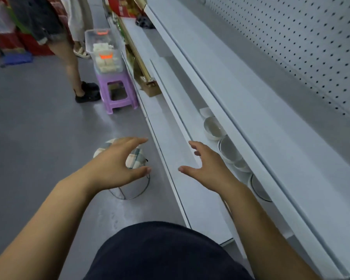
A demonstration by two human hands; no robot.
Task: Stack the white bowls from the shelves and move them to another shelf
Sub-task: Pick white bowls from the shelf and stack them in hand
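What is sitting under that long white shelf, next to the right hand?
A row of white bowls on the lower shelf. The upper shelf covers their far sides, so any more behind are hidden.

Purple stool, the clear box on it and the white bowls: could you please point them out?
purple stool (119, 105): head view, lower front rail.
clear box (105, 49): head view, front wall.
white bowls (213, 128): head view, inside of one bowl.
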